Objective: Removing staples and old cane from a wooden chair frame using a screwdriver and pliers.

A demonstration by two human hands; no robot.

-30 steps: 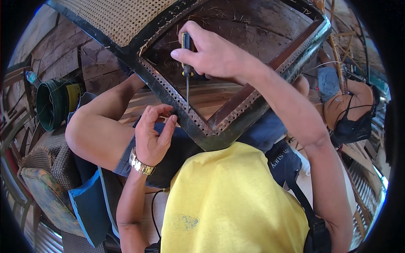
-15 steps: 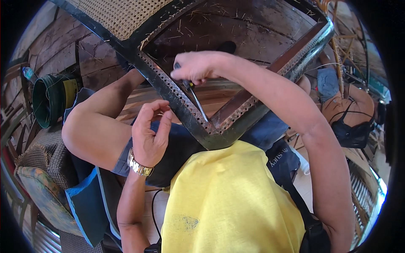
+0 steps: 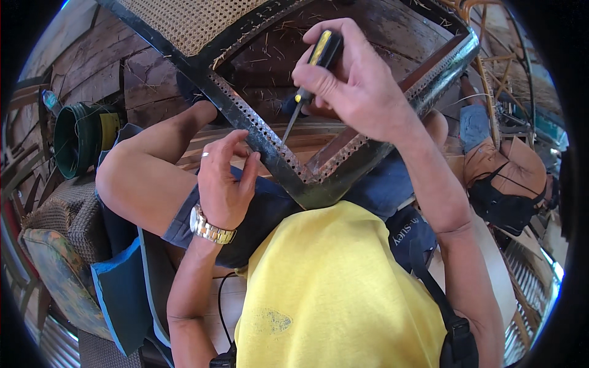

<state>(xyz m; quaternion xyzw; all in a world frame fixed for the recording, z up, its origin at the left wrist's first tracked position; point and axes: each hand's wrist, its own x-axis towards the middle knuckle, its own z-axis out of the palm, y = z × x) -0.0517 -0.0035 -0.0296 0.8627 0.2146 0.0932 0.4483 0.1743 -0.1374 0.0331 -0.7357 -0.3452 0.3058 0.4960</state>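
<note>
My right hand [image 3: 362, 92] grips a screwdriver [image 3: 324, 52] with a black and yellow handle. Its thin metal shaft slants down, and its tip meets the row of small holes along the inner edge of a black wooden frame [image 3: 236, 119], left of the near corner. Beside that same rail, my left hand [image 3: 224, 184] is half curled with thumb and forefinger apart, nothing visible in it. Its fingertips come up to the frame's outer edge; whether they press on it I cannot tell. The frame's near corner rests against my lap and yellow shirt.
Woven cane [image 3: 190, 21] fills the frame's far left section. A dark green bucket [image 3: 76, 138] stands at left, above blue foam [image 3: 123, 294] and a patterned cushion [image 3: 61, 279]. Another person [image 3: 506, 172] sits at right. Straw bits litter the plank floor [image 3: 147, 80].
My right hand has lifted and moved right, tilting the screwdriver the other way. Its tip has gone from the near corner up along the left rail. My left hand has risen slightly.
</note>
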